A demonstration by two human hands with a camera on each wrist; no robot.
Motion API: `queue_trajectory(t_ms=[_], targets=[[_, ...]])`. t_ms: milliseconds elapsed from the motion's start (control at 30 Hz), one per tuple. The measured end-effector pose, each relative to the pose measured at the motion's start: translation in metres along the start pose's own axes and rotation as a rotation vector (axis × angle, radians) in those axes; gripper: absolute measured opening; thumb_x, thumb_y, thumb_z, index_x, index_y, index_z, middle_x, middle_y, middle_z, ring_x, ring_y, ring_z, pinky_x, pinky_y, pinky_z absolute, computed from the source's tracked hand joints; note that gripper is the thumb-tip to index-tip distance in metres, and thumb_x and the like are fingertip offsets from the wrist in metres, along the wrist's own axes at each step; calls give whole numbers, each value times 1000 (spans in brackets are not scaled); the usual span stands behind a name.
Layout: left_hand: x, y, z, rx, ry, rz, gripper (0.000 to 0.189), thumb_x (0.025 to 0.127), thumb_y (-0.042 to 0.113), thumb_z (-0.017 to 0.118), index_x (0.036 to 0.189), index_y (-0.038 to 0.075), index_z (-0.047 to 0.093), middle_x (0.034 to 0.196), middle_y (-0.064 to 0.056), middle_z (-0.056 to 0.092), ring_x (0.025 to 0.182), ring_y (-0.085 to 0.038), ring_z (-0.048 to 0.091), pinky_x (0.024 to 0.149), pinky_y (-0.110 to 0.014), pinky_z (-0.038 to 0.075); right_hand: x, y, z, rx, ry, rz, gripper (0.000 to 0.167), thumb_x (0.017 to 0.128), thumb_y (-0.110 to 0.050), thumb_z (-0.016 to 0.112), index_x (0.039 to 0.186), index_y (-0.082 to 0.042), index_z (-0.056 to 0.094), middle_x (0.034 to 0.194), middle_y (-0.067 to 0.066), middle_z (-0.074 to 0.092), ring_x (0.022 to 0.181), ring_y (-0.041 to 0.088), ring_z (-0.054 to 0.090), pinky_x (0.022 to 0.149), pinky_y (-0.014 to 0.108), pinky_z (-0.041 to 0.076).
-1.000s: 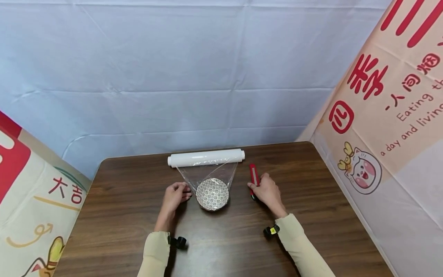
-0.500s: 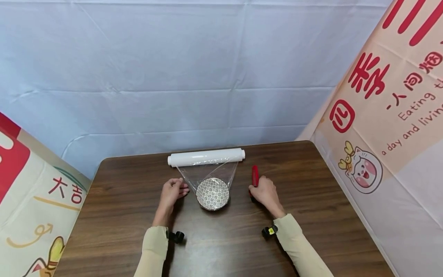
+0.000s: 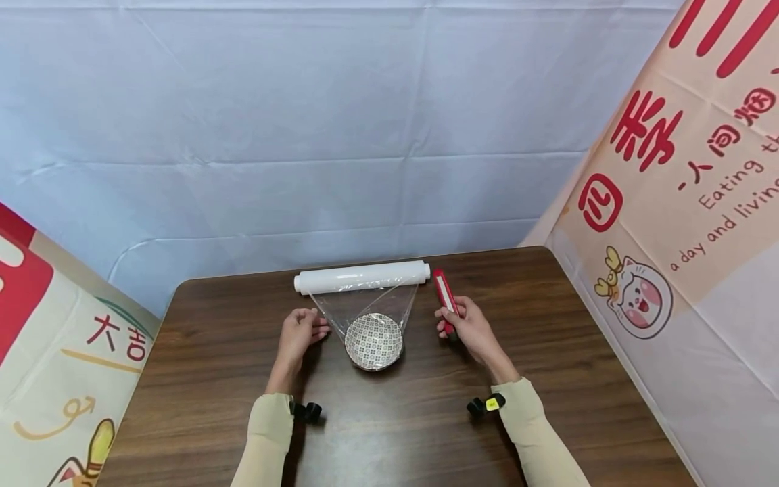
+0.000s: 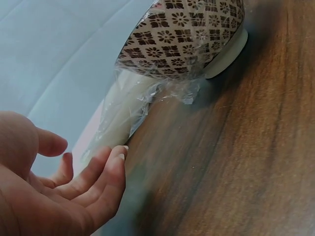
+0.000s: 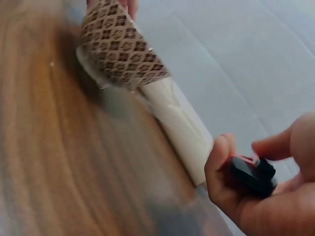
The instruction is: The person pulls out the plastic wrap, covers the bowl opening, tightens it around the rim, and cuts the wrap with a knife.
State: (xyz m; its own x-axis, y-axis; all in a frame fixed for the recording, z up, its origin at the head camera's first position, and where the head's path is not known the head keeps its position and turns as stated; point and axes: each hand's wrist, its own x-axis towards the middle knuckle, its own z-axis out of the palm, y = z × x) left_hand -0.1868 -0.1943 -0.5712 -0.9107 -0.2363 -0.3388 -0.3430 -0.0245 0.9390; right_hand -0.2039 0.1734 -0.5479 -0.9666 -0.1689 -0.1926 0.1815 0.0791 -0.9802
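Note:
A patterned bowl (image 3: 374,341) stands on the table with clear cling film over its top. The film (image 3: 365,303) runs back from the bowl to a white roll (image 3: 362,277) lying behind it. On the right, my right hand (image 3: 475,329) grips a red utility knife (image 3: 445,294) by its dark end, off the table. In the right wrist view the knife's black end (image 5: 253,174) sits between thumb and curled fingers. To the left of the bowl, my left hand (image 3: 299,333) holds nothing, its fingers loosely bent, beside the film's edge in the left wrist view.
The brown wooden table (image 3: 389,433) extends to the front and both sides. A pale cloth backdrop (image 3: 274,135) hangs behind it. Printed banners flank both sides, one at the right (image 3: 688,223). A small black camera is strapped to each wrist.
My right hand has lifted the utility knife from the table, and the knife now tilts up toward the roll's right end. My left hand has drifted slightly away from the bowl.

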Motion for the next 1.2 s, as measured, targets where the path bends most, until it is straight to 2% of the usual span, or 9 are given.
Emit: queue_trajectory(t_ms=[100,267,400,567,667,767,933,1033,1200], targets=[[1,3,-1,5,-4,9,33,113,22,46,131,-5,51,107,-19,75,84,-15,76,82,-31,64,0,-8,-2,-42,-53,-38,44,111,-10,50,150,7,38,110,9,68,78,12,62,70,28,59],[1,7,-1,2,-11,22,33,113,22,47,130,-6,52,102,-14,75,81,-14,75,81,-29,64,1,-19,-1,-149,-101,-95,43,111,-13,51,149,5,43,107,14,65,74,12,58,65,26,53],[1,8,-1,7,-14,27,34,113,22,47,129,-7,52,105,-17,75,82,-15,75,82,-30,64,3,-24,2,-206,-119,-114,43,110,-16,55,148,2,46,108,25,63,70,12,56,60,23,50],[2,10,-1,19,-12,34,32,113,20,46,129,-7,53,113,-23,72,84,-15,75,81,-29,63,5,-28,6,-302,-122,-163,37,108,-19,61,139,-1,54,98,27,64,65,12,55,53,21,45],[3,11,-1,15,-8,43,28,112,19,47,129,-4,48,117,-24,68,85,-17,76,80,-28,63,7,-29,9,-359,-116,-205,33,106,-22,64,131,-1,58,91,25,66,62,12,55,51,22,44],[8,11,-1,-3,3,44,26,111,17,51,130,2,42,118,-23,65,85,-19,77,80,-30,64,10,-30,12,-401,-113,-231,30,105,-25,67,124,-3,62,86,17,67,61,12,55,51,23,44],[21,14,-3,-26,1,69,36,108,12,55,140,6,39,115,-18,62,84,-20,76,82,-34,65,16,-33,19,-482,-103,-269,26,101,-29,73,116,-8,66,81,4,65,62,11,55,53,24,45],[27,17,-5,1,-22,75,40,109,13,53,146,7,40,119,-17,61,84,-18,75,82,-32,65,19,-35,25,-533,-93,-286,24,99,-30,75,112,-11,67,79,3,64,63,12,54,53,24,44],[37,21,-10,50,-85,50,40,111,15,50,150,12,45,128,-20,61,84,-14,74,82,-31,64,24,-39,36,-573,-102,-298,23,98,-33,76,109,-14,69,77,2,62,63,13,52,54,24,41]])
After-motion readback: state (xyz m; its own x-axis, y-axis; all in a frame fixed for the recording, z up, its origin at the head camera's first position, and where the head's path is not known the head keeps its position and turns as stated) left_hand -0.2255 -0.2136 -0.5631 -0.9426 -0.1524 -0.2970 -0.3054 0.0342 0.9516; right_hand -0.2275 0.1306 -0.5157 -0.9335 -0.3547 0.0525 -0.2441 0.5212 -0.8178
